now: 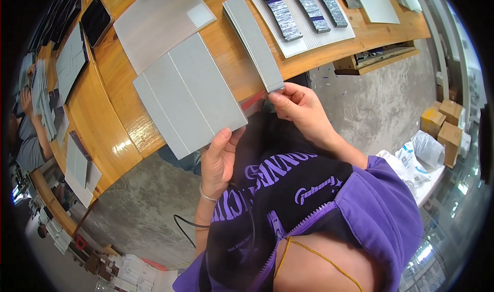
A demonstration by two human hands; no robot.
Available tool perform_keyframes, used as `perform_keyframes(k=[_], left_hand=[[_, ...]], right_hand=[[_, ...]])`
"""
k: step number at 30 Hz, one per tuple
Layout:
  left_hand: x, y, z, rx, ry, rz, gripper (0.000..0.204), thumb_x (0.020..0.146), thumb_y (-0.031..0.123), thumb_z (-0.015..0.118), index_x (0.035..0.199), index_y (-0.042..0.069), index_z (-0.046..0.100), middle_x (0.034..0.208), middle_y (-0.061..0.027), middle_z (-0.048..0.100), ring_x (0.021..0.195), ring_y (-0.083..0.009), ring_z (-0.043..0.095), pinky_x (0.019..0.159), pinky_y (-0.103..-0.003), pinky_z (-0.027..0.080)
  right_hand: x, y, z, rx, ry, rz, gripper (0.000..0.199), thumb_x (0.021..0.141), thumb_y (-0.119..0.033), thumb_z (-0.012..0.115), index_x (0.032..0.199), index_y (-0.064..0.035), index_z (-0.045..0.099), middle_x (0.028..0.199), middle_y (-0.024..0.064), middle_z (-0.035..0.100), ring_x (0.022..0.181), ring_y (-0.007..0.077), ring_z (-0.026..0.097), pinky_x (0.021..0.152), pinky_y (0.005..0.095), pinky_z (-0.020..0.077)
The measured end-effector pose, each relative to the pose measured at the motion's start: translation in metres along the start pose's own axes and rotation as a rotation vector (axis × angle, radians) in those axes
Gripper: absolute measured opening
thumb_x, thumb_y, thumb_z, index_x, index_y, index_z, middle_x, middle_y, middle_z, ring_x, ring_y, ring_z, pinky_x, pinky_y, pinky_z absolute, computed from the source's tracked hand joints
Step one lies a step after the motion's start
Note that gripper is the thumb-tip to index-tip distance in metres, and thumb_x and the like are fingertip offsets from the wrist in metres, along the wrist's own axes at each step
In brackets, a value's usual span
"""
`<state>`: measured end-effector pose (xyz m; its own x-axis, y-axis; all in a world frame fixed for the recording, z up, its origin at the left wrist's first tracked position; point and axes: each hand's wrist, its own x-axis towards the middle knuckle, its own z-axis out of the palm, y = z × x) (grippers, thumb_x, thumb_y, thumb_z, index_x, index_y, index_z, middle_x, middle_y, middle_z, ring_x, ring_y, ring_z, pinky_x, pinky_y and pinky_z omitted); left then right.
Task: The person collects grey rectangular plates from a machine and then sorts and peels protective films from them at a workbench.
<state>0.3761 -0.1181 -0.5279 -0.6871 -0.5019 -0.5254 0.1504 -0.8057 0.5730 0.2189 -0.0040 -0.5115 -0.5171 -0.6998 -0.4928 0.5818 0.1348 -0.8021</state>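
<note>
My left hand (220, 156) pinches the near corner of a flat grey board (188, 94) with two pale lines across it. The board sticks out over the table's front edge, and its far corner lies by a translucent ribbed sheet (159, 22). With thumb and fingers my right hand (298, 104) grips the near end of a stack of long narrow grey strips (252, 42). The strips rest on the table, their near end reaching past its edge. The fingers under the board and strips are partly hidden.
On a ribbed white sheet (314, 40) lie several silvery strips (280, 12). A dark phone (96, 20) and a grey panel (72, 63) sit on the left of the wooden table (121, 107). Below the table's right edge hangs an open drawer (378, 59). Another person's hand (27, 102) is at far left.
</note>
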Motion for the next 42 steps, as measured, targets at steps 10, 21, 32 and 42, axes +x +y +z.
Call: perform_keyframes(k=[10,21,32,42], left_hand=[[0.0,0.001,0.0,-0.063,0.018,-0.04,0.05,0.082,0.001,0.058,0.127,0.003,0.037,0.12,-0.0109,0.05,0.109,-0.0232,0.053,0.095,-0.038,0.046],[0.002,0.0,-0.001,-0.032,0.044,-0.048,0.049,0.082,0.0,0.057,0.126,0.002,0.038,0.118,-0.0112,0.05,0.107,-0.0233,0.054,0.093,-0.038,0.047],[-0.002,0.002,0.004,-0.072,0.043,-0.067,0.044,0.082,-0.001,0.056,0.123,0.002,0.041,0.114,-0.0108,0.053,0.104,-0.0221,0.056,0.092,-0.038,0.049],[-0.001,0.001,0.002,0.0,0.031,-0.086,0.043,0.082,-0.001,0.056,0.123,0.0,0.043,0.113,-0.0124,0.054,0.104,-0.0232,0.056,0.092,-0.036,0.048]], right_hand=[[0.0,0.002,-0.005,0.016,-0.004,0.003,0.018,0.09,-0.015,0.056,0.1,-0.0009,0.06,0.07,-0.0072,0.047,0.058,0.0013,0.034,0.051,0.0174,0.027],[0.004,0.003,-0.017,-0.017,-0.104,-0.016,0.029,0.091,-0.021,0.047,0.104,0.0028,0.059,0.067,-0.0012,0.052,0.06,0.006,0.045,0.057,0.0191,0.0369],[0.003,0.016,-0.018,-0.016,-0.116,-0.096,0.042,0.099,-0.032,0.034,0.102,0.0022,0.058,0.065,0.0015,0.052,0.06,0.0072,0.046,0.056,0.0205,0.0387],[0.008,0.026,-0.02,-0.089,-0.094,-0.237,0.03,0.099,-0.025,0.038,0.086,-0.0015,0.051,0.067,0.0023,0.052,0.058,0.0072,0.045,0.055,0.0197,0.0379]])
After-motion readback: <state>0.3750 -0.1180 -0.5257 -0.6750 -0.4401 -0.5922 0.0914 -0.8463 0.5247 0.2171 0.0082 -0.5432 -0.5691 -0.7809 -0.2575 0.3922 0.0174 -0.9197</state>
